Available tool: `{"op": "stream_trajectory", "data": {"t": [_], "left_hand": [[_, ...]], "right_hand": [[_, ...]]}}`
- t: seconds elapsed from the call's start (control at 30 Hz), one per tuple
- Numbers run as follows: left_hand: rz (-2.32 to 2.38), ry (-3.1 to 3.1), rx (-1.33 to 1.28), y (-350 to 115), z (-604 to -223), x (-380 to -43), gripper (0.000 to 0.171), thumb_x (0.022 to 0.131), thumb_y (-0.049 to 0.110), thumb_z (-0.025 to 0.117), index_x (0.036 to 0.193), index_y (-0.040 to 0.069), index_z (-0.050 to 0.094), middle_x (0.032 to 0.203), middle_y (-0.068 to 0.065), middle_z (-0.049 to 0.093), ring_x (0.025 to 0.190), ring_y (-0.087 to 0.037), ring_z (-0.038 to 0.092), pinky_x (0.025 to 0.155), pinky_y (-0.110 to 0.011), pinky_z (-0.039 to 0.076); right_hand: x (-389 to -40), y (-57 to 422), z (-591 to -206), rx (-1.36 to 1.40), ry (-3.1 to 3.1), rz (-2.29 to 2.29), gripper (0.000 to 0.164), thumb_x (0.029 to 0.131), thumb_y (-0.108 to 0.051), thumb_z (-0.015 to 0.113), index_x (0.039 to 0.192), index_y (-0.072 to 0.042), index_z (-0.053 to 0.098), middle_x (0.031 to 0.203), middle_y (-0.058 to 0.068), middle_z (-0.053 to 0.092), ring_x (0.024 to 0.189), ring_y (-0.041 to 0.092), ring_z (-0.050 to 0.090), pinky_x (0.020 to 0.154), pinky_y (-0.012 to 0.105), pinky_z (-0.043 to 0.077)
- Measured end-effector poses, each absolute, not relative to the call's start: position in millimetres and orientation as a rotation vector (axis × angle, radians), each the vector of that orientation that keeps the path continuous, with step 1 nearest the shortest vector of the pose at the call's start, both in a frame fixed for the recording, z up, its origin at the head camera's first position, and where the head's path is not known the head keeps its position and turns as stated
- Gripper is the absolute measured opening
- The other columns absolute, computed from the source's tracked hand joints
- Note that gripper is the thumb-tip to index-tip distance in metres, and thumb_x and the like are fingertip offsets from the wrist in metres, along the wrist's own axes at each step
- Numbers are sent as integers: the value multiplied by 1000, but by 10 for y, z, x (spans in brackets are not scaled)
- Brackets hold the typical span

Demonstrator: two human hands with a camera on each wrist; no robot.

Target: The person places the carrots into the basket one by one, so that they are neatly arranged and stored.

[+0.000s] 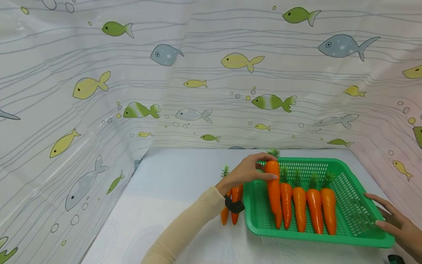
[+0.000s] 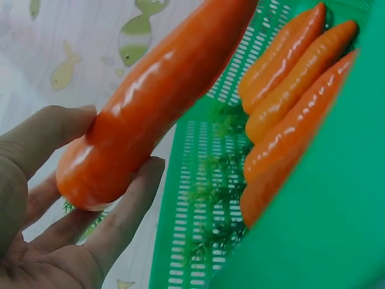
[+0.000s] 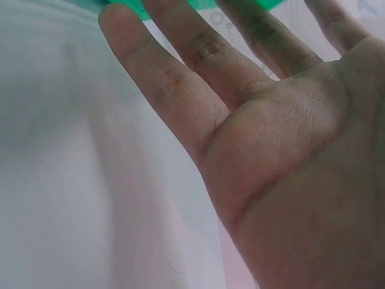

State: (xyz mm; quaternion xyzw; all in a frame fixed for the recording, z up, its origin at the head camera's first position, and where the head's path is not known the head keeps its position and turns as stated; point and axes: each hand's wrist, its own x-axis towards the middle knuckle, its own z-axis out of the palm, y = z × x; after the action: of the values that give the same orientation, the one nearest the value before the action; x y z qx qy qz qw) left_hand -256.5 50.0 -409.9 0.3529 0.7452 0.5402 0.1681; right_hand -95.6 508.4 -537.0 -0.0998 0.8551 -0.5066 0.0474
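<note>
My left hand point(image 1: 247, 170) grips an orange carrot point(image 1: 272, 179) near its thick end, thumb on one side and fingers on the other. The carrot hangs thin end down over the left part of a green plastic basket point(image 1: 329, 238); in the left wrist view its thick end point(image 2: 114, 156) is close up. Several carrots point(image 1: 299, 209) lie side by side in the basket, their leafy green tops toward the far side. At the basket's right rim, my right hand point(image 1: 397, 223) touches the edge with fingers extended; its palm point(image 3: 283, 150) fills much of the right wrist view.
Left of the basket, partly behind my left wrist, more carrots point(image 1: 236, 194) lie on the white table point(image 1: 158, 183). A dark band point(image 1: 234, 205) circles that wrist. A fish-patterned curtain point(image 1: 214, 99) stands behind the table and along both sides.
</note>
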Motion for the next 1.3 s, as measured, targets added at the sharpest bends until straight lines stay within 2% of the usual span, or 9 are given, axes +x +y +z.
{"op": "stream_trajectory", "data": {"t": [0.3, 0.6, 0.9, 0.97, 1.07, 1.13, 1.17, 1.2, 1.3], "left_hand": [[1520, 2025, 972, 885, -4157, -2538, 48, 89, 19, 83, 134, 18, 65, 129, 13, 60, 92, -16, 70, 79, -29, 60], [1404, 2068, 959, 1359, -4220, -2466, 49, 90, 19, 83, 136, 19, 65, 131, 15, 60, 94, -4, 65, 78, -23, 57], [1456, 1988, 788, 1857, -4252, -2324, 46, 89, 7, 82, 131, 17, 67, 121, 14, 62, 79, -9, 69, 70, -31, 62], [1456, 1991, 766, 1959, -4259, -2291, 44, 89, 6, 82, 129, 18, 68, 119, 15, 61, 76, -10, 69, 69, -30, 61], [1468, 1965, 732, 2077, -4292, -2249, 44, 89, 3, 81, 128, 17, 68, 118, 13, 61, 72, -14, 70, 67, -32, 62], [1464, 1973, 710, 2130, -4324, -2231, 44, 88, 2, 81, 128, 16, 68, 118, 13, 61, 71, -14, 70, 66, -31, 62], [1453, 1993, 701, 2149, -4344, -2226, 45, 88, 2, 82, 128, 16, 68, 118, 13, 61, 71, -13, 69, 65, -30, 61], [1448, 2004, 693, 2160, -4355, -2222, 45, 88, 2, 82, 128, 16, 68, 118, 12, 61, 71, -13, 69, 65, -30, 61], [1437, 2030, 671, 2192, -4398, -2221, 45, 87, 2, 82, 127, 16, 68, 118, 11, 61, 71, -11, 69, 65, -28, 61]], "right_hand": [[-907, 5154, -5373, -397, 2632, -1597, 77, 107, 6, 38, 167, -24, -1, 154, -32, 10, 118, -24, 35, 70, 30, 58], [-894, 5196, -5346, -432, 2618, -1635, 79, 105, 10, 38, 167, -20, -1, 153, -32, 11, 120, -22, 38, 70, 31, 58], [-883, 5234, -5310, -272, 2598, -1574, 78, 109, -1, 41, 166, -30, -4, 150, -37, 7, 114, -24, 36, 70, 33, 59], [-886, 5223, -5287, -236, 2575, -1566, 76, 111, -4, 40, 166, -32, -5, 150, -38, 4, 139, -5, 35, 78, 50, 58], [-902, 5203, -5265, -174, 2544, -1544, 74, 112, -11, 40, 165, -36, -6, 149, -41, 0, 138, -8, 27, 80, 63, 54], [-923, 5163, -5242, -118, 2509, -1549, 74, 113, -15, 41, 164, -38, -7, 152, -38, -8, 153, 23, 15, 80, 71, 50], [-936, 5136, -5232, -94, 2505, -1545, 75, 113, -17, 42, 164, -40, -8, 154, -36, -13, 153, 24, 16, 81, 73, 49], [-951, 5112, -5227, -72, 2505, -1539, 76, 112, -19, 42, 164, -41, -9, 155, -33, -17, 152, 29, 18, 82, 75, 49], [-971, 5054, -5207, -42, 2500, -1543, 77, 112, -20, 43, 163, -39, -11, 158, -22, -31, 134, 77, -6, 83, 86, 37]]}}
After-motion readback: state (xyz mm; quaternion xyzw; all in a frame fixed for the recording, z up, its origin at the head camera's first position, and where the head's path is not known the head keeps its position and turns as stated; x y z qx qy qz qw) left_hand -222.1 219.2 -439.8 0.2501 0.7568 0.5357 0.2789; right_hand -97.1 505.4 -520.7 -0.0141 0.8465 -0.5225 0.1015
